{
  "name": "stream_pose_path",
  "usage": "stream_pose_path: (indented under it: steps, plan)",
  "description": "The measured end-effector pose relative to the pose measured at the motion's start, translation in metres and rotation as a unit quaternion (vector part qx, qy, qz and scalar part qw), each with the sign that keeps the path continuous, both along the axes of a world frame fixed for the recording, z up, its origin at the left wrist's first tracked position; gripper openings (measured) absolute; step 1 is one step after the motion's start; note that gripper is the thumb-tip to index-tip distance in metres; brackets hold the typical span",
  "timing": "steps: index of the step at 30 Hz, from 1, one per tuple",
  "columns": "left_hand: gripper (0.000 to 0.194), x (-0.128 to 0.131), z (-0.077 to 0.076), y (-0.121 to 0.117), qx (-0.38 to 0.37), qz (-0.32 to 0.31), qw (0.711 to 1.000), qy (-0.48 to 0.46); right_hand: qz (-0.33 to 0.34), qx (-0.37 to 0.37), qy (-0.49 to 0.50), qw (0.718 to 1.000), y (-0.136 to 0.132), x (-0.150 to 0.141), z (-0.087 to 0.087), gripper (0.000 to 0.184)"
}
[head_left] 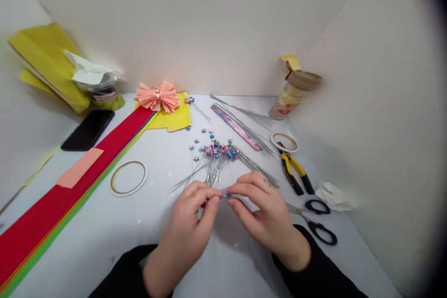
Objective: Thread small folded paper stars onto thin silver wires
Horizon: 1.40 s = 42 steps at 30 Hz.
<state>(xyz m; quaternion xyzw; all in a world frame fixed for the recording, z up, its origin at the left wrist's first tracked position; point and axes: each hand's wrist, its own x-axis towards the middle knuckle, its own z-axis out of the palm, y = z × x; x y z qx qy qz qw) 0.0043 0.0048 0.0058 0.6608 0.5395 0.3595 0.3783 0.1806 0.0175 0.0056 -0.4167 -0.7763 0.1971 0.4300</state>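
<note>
Near the front middle of the table, my left hand (195,214) pinches what looks like a thin wire between thumb and forefinger. My right hand (263,214) is closed at the fingertips on a small bluish paper star (228,195). The two hands' fingertips nearly meet, and most of the wire is hidden by them. Just beyond them lies a bunch of small folded paper stars (218,150) on silver wire stems (213,174). Several loose stars (196,159) lie around the bunch, and bare wires (256,170) stretch to its right.
Tape rolls (112,182) (296,144) lie on both sides. Yellow-handled pliers (289,174), black-handled scissors (323,234) and crumpled tissue (333,196) are at right. Patterned paper strips (235,125) lie behind. Left are coloured paper sheets (80,200), a phone (88,130) and a peach paper flower (159,97).
</note>
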Motion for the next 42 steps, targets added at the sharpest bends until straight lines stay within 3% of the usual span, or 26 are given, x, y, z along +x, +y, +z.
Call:
stream_pose_path:
  steps: [5, 13, 20, 24, 28, 34, 38, 42]
  plan:
    - [0.018, -0.001, -0.005, -0.002, 0.079, -0.03, 0.994, 0.07, 0.015, 0.031, -0.048, 0.998, 0.0, 0.0, -0.005, 0.015]
    - [0.013, -0.001, -0.005, 0.002, 0.046, -0.019, 0.995, 0.082, 0.013, 0.0, -0.027, 1.0, 0.002, -0.004, -0.007, 0.012]
    - [0.008, -0.001, -0.004, 0.002, 0.069, 0.012, 0.995, 0.076, 0.024, -0.011, -0.014, 1.0, 0.0, -0.006, -0.005, 0.013]
    - [0.016, 0.001, 0.001, 0.005, -0.034, 0.039, 0.998, -0.022, 0.011, 0.018, -0.027, 0.999, -0.001, -0.006, -0.005, 0.013]
    - [0.014, -0.001, 0.002, 0.007, -0.184, 0.069, 0.961, -0.192, 0.0, 0.096, -0.07, 0.993, -0.002, -0.003, -0.008, 0.018]
    - [0.018, -0.005, -0.002, 0.007, -0.234, 0.107, 0.914, -0.315, -0.004, 0.149, -0.077, 0.986, -0.007, -0.001, -0.006, 0.025]
    - [0.023, -0.004, -0.001, 0.011, -0.267, 0.137, 0.881, -0.365, -0.043, 0.12, -0.086, 0.988, 0.001, 0.005, -0.004, 0.016]
    - [0.022, -0.003, 0.0, 0.013, -0.31, 0.123, 0.856, -0.395, -0.146, 0.003, -0.207, 0.967, 0.02, 0.026, -0.012, 0.017]
